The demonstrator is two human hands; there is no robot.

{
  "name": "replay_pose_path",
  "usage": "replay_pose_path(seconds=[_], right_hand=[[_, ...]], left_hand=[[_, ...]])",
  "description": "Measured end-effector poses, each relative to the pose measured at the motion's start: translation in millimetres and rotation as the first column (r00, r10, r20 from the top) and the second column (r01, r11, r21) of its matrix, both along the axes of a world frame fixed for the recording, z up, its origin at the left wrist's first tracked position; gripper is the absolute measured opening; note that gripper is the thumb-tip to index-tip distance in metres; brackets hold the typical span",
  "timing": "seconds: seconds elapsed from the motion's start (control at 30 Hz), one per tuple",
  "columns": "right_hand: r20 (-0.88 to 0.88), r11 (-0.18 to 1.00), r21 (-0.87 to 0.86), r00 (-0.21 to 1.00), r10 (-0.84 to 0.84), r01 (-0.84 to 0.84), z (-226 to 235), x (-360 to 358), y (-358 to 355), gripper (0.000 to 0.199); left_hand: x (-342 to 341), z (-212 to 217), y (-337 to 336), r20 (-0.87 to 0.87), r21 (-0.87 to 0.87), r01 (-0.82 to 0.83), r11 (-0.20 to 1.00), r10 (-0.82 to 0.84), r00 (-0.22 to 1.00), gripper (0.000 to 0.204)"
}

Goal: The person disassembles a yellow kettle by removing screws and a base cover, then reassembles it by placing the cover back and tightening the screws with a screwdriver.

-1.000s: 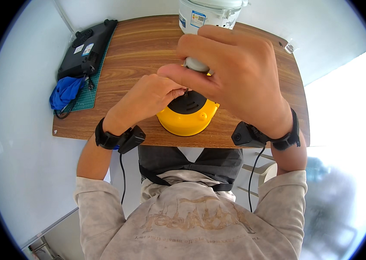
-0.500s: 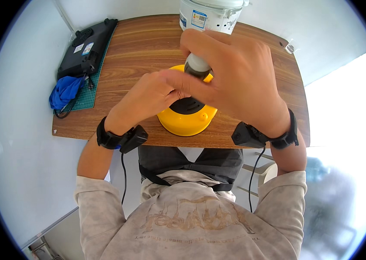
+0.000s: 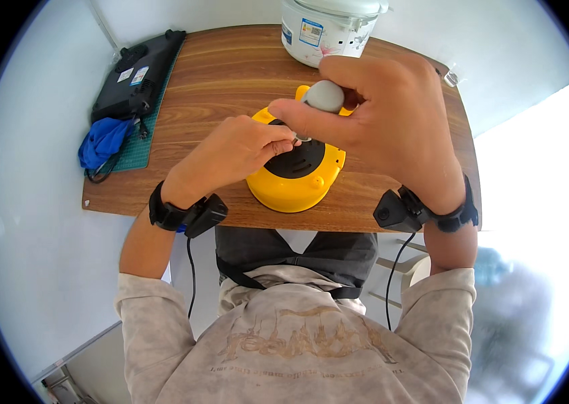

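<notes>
A round yellow housing [image 3: 288, 195] with a black slotted centre [image 3: 298, 161] sits on the table in front of me. My right hand [image 3: 392, 114] is closed around a screwdriver with a rounded grey handle [image 3: 325, 96], held tilted above the housing's far right part; its shaft is mostly hidden. My left hand [image 3: 244, 148] reaches over the housing's left side, thumb and forefinger pinched together. Between those fingertips shows a small light grey piece [image 3: 302, 137], too small to name.
At the table's far edge stands a white rice cooker [image 3: 328, 34]. On the left, a black appliance [image 3: 133, 81] and a bunched blue cloth [image 3: 104, 143] lie on a green cutting mat [image 3: 137, 153]. A small clear object [image 3: 453, 74] is at the far right corner, and white walls flank the table.
My right hand has moved right, away from my left fingers, and the screwdriver handle has gone from nearly upright to tilted. More of the housing shows. The left hand has hardly moved.
</notes>
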State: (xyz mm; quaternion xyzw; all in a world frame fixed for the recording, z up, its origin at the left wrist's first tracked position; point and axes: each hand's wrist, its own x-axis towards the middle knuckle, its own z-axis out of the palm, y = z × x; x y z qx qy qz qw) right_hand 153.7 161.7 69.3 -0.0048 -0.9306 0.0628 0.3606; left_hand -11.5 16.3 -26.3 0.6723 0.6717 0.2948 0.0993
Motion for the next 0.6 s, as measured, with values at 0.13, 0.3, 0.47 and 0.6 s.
replay_pose_path(seconds=[0.13, 0.3, 0.47, 0.6], right_hand=[[-0.003, 0.998, -0.005, 0.998, -0.069, 0.069, -2, 4, -2, 0.045], [0.048, 0.995, -0.078, 0.997, -0.056, 0.06, -6, 7, 3, 0.044], [0.069, 0.992, -0.125, 0.998, 0.013, -0.004, -5, 10, 5, 0.039], [-0.025, 0.98, -0.197, 1.0, 0.01, -0.015, 1, 20, 9, 0.03]], left_hand=[[3, 7, -3, -0.028, -0.08, -0.029, 0.996, 0.027, 0.999, 0.021], [0, 12, -4, -0.024, -0.144, -0.038, 0.989, 0.035, 0.999, 0.022], [3, 24, -4, -0.068, -0.213, -0.052, 0.976, 0.039, 0.997, 0.024], [-5, 10, -2, 0.014, -0.121, 0.046, 0.992, -0.045, 0.999, 0.025]])
